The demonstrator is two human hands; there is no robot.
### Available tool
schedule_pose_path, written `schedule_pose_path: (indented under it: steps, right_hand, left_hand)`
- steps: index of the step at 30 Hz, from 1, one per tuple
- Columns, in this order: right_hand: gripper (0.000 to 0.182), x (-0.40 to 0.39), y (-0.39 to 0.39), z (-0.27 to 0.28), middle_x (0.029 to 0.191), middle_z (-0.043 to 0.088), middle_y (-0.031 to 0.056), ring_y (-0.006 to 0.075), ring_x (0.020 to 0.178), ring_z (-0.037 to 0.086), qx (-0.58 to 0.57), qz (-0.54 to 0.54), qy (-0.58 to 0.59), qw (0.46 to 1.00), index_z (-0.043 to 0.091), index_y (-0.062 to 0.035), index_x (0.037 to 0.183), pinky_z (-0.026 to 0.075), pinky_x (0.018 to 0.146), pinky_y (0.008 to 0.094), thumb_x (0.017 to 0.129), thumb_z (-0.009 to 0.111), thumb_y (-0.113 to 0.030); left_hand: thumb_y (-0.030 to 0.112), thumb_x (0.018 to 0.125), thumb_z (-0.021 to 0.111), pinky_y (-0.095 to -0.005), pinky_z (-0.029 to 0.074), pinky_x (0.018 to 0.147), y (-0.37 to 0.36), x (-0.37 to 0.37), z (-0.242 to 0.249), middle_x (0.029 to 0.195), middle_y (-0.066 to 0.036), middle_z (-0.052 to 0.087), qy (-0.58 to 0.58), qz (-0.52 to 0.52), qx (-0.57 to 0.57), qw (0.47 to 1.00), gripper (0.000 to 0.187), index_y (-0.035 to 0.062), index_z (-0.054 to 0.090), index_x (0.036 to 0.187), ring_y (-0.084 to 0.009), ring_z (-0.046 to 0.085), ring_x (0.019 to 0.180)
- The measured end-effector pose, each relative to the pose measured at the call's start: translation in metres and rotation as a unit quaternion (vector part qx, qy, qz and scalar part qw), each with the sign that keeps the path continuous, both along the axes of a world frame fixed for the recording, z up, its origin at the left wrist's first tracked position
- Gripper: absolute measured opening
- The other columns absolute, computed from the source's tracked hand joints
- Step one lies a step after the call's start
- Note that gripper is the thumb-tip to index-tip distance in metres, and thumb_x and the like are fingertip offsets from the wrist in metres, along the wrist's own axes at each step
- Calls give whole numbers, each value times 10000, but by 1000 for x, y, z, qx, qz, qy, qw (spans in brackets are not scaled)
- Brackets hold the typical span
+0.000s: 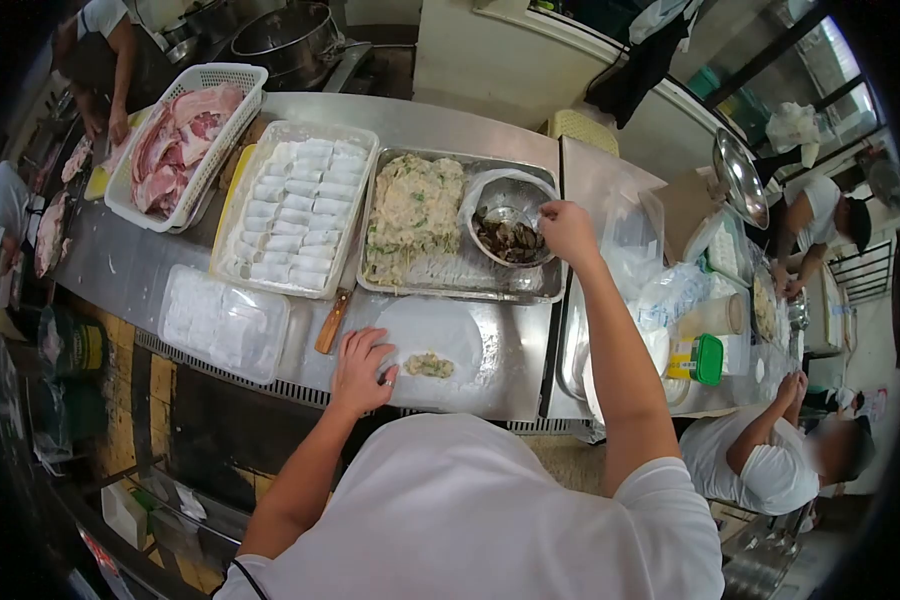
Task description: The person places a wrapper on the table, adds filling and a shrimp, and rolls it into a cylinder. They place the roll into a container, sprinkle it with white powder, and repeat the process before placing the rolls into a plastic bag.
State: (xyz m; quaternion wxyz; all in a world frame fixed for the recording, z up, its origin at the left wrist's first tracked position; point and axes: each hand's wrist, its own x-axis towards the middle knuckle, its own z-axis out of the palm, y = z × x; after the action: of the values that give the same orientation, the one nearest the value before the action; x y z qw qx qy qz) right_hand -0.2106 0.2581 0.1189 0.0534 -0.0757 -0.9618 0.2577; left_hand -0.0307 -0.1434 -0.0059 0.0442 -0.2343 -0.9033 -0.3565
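Spreading flat on the steel table (490, 370), the left hand (362, 370) is pressing down the edge of a round wrapper (440, 335), fingers loose and gripping nothing. That wrapper is lying on the table's near edge, directly in front of the person, and is carrying a small mound of filling (429, 365) near its middle. Just left of the hand, a wooden-handled knife (331, 323) is resting between the trays. The right hand (568, 232) is reaching over a bowl of dark filling (510, 236) and pinching the handle of a spoon (511, 214) that is dipping into it. This bowl is sitting in the right end of a metal tray (530, 290), which is holding a pale mixed filling (415, 210). Further left, a tray of finished rolls (295, 205) is sitting beside a white basket of raw meat (185, 140), with a clear lidded container (225, 320) lying nearer the table's edge. Other people are working at the left and right sides.
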Motion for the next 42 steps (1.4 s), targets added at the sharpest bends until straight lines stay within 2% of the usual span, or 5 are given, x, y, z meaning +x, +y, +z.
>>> schedule_pose_path:
  steps: [6, 15, 19, 25, 42]
  right_hand:
    - [218, -30, -13, -48, 1114, 759, 233, 390, 1026, 749, 254, 63, -156, 952, 771, -21, 1041, 606, 907, 460, 915, 619, -116]
    - [209, -23, -20, -53, 1076, 765, 217, 361, 1011, 754, 279, 74, -70, 955, 777, -35, 1037, 599, 902, 460, 886, 647, -96]
    - [221, -4, -28, -35, 1006, 751, 255, 386, 970, 741, 103, 73, 84, 988, 765, -22, 1063, 578, 910, 460, 874, 696, -114]
    - [289, 82, -100, -1, 989, 751, 237, 426, 962, 725, -134, 137, -40, 981, 705, -2, 1131, 575, 855, 463, 856, 744, -80]
    - [127, 197, -179, -83, 952, 664, 178, 370, 981, 661, -10, 254, -79, 964, 759, -18, 950, 558, 891, 454, 870, 663, -43]
  left_hand:
    - [178, 772, 772, -570, 326, 1191, 2, -2, -2, 1357, -146, 594, 15, 5, -12, 1000, 383, 73, 682, 1129, -374, 521, 1337]
    - [178, 771, 771, -567, 342, 1179, 3, -3, 0, 1348, -138, 602, 17, 9, -14, 1000, 385, 82, 685, 1134, -365, 534, 1322]
    - [167, 767, 779, -562, 340, 1183, 2, -1, -1, 1355, -133, 599, 15, 8, -5, 1000, 385, 88, 688, 1132, -359, 530, 1330]
    - [147, 760, 785, -572, 335, 1191, 0, 0, -3, 1357, -140, 598, 24, 5, -4, 1000, 397, 76, 682, 1136, -369, 528, 1337]
    - [172, 809, 761, -551, 330, 1196, -8, 3, -6, 1351, -152, 588, 37, -7, 13, 999, 364, 56, 681, 1144, -360, 512, 1337]
